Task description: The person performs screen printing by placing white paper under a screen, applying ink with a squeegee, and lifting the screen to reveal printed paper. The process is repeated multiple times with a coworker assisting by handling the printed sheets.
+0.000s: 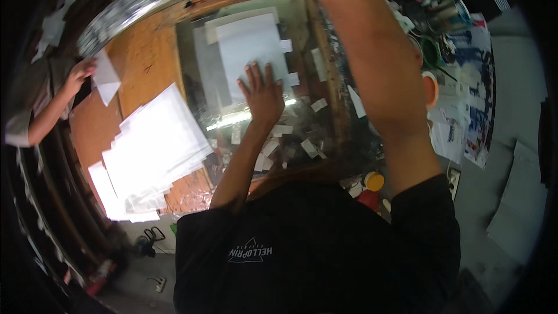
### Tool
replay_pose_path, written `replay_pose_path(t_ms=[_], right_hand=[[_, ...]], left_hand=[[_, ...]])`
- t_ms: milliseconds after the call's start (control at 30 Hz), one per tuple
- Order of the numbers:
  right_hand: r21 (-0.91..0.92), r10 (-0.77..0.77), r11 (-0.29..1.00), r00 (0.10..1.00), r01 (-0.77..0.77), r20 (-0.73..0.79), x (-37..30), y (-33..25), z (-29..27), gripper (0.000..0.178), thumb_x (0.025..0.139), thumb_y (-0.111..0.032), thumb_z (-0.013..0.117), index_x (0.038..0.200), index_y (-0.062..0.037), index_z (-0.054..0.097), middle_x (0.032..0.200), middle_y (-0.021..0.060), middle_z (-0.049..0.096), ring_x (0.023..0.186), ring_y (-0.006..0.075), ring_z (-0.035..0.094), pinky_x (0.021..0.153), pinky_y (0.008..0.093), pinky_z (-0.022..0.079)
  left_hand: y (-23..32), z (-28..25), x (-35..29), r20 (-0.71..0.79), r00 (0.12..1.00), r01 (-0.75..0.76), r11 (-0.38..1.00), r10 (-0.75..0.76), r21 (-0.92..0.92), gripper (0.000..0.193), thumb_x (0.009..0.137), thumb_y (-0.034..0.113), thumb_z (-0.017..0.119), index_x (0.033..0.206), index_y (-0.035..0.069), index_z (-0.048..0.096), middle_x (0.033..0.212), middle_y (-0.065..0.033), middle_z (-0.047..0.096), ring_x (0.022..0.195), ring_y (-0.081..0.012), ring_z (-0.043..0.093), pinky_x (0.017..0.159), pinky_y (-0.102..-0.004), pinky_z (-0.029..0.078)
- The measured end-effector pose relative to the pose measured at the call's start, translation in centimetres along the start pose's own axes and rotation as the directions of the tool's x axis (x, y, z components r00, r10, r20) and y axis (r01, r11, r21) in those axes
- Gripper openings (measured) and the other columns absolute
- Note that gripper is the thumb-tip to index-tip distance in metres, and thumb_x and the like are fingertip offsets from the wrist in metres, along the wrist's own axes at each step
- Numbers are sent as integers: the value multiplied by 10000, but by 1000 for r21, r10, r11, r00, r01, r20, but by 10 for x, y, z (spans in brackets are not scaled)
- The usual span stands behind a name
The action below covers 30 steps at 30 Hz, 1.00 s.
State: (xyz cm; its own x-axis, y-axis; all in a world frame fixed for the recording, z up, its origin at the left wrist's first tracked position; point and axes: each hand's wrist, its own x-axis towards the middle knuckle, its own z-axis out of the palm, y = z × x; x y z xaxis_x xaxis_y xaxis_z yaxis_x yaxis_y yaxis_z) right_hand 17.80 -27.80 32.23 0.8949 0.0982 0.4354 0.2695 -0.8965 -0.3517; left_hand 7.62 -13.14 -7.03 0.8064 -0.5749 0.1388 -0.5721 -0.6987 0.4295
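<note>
My left hand (261, 96) lies flat with its fingers spread on the lower part of a white sheet of paper (247, 40). The sheet rests on a glossy, dark glass-like panel (200, 29) set in a wooden table. Two small white tabs (286, 46) stick out at the sheet's right edge. Below it, several short strips of pale tape (310, 148) are scattered over the panel. My right forearm (372, 52) reaches up and away across the right side, and its hand is beyond the top edge of the picture.
A fanned pile of white paper (154, 145) covers the table's left side. Beyond it, another person's hand (81, 72) holds a white sheet (107, 78). A blurred, mottled pale bar (145, 9) curves along the far edge. Containers (450, 11) crowd the right; a yellow-lidded jar (374, 181) stands near me.
</note>
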Motion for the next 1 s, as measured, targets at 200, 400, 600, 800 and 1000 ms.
replay_pose_path(t_ms=[200,400,600,800,1000], right_hand=[[251,85,960,982,-126,170,-7,8,-18,468,1081,-390,564,897,14,712,595,14,498,467,72,390,382,229,330],[226,134,955,962,-190,240,-8,-4,-14,463,1074,-388,582,852,4,684,580,0,464,464,67,330,374,235,283],[16,247,966,946,-256,210,-7,-13,5,475,1056,-396,605,826,15,662,541,-4,425,446,80,298,378,253,269],[-191,55,979,997,-64,-53,-108,-30,76,541,899,-613,697,893,-75,760,757,97,675,653,238,684,596,413,539],[-309,102,949,989,-66,103,-236,-22,206,501,886,-272,749,1321,-55,632,996,136,654,973,299,618,889,460,416]], left_hand=[[-18,-15,-27,-10,999,41,995,-41,93,619,1036,338,542,1564,38,423,1680,-261,252,1591,-453,117,1204,-735,44],[-19,-17,-56,1,1000,-10,999,10,47,600,1027,331,559,1543,41,458,1672,-257,269,1591,-456,111,1198,-745,34],[-14,-28,-54,5,998,-61,998,60,24,563,1025,302,562,1518,40,489,1661,-247,299,1591,-437,131,1201,-739,17],[2,-116,-82,-196,962,-11,696,-188,-718,520,1014,171,609,1500,25,492,1545,-196,510,1482,-357,431,1246,-596,182],[1,-149,-117,699,573,315,-673,-427,-669,696,1037,458,603,1535,47,342,1421,-177,461,1386,-360,478,1221,-628,245]])
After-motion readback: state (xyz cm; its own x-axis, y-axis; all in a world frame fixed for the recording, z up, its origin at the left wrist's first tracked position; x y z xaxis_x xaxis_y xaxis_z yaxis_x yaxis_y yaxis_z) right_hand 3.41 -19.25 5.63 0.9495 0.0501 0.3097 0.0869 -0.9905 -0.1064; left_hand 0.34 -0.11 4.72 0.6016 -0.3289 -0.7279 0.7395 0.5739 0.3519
